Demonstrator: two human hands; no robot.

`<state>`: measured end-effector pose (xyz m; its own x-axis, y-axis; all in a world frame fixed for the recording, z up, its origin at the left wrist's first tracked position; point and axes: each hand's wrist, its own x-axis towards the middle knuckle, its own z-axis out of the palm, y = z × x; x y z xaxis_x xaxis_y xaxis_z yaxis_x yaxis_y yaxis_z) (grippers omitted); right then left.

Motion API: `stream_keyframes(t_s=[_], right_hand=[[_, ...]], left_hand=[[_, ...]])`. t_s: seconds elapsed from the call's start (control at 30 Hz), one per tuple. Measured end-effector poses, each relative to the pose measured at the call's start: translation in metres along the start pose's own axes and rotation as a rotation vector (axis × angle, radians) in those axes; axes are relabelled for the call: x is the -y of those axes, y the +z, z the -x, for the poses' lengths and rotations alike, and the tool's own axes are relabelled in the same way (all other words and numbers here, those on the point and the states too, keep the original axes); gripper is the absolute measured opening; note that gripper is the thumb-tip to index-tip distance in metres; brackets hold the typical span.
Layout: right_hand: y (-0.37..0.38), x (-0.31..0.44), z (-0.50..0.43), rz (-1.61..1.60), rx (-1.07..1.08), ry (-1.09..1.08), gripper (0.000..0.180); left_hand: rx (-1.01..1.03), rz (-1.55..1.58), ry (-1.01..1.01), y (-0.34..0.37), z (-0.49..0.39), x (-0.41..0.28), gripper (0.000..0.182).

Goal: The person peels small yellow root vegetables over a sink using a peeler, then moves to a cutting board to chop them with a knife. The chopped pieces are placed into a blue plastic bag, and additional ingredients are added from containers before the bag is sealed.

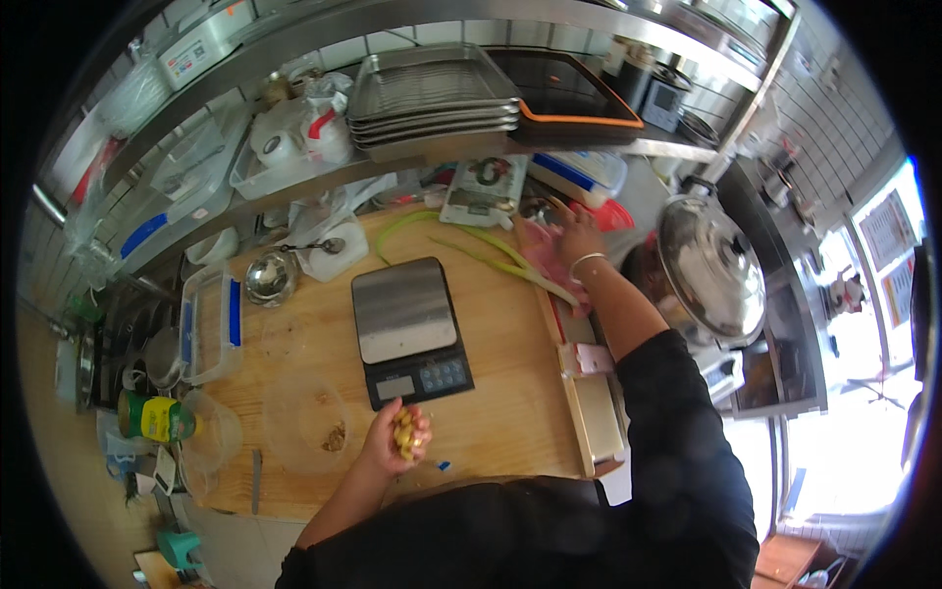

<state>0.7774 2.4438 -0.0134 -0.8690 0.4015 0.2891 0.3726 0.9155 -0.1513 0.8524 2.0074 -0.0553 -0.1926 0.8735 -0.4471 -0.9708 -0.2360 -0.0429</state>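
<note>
My left hand (397,442) is closed around several small yellowish pieces of food (405,434), just below a digital kitchen scale (405,313) with a bare steel plate. My right hand (580,239) reaches to the back right, over a pink cloth or bag (544,250); its fingertips are partly hidden, and whether it grips anything is unclear. Long green onion stalks (500,261) lie beside that pink item. A clear round plastic container (305,423) with brown bits in it stands left of my left hand.
A metal bowl (271,277), a clear box with blue clips (211,324), a green-yellow jar (156,417) and a knife (256,482) are at the left. A large lidded steel pot (710,269) stands right. Stacked metal trays (434,96) fill the low shelf over the board's back edge.
</note>
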Motion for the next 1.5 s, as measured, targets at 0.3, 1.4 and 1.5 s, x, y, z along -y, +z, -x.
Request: stream_keyframes(t_s=[0.3, 1.4, 1.5], right_hand=[[0.056, -0.035, -0.096, 0.192, 0.197, -0.021, 0.035], [-0.141, 0.038, 0.354, -0.908, 0.403, 0.684, 0.029], [-0.133, 0.030, 0.360, -0.359, 0.425, 0.267, 0.032]], left_hand=[[-0.391, -0.359, 0.222, -0.005, 0.031, 0.017, 0.036], [-0.019, -2.682, 0.779, 0.023, -0.083, 0.099, 0.034], [0.075, -2.677, 1.070, 0.015, -0.071, 0.096, 0.043]])
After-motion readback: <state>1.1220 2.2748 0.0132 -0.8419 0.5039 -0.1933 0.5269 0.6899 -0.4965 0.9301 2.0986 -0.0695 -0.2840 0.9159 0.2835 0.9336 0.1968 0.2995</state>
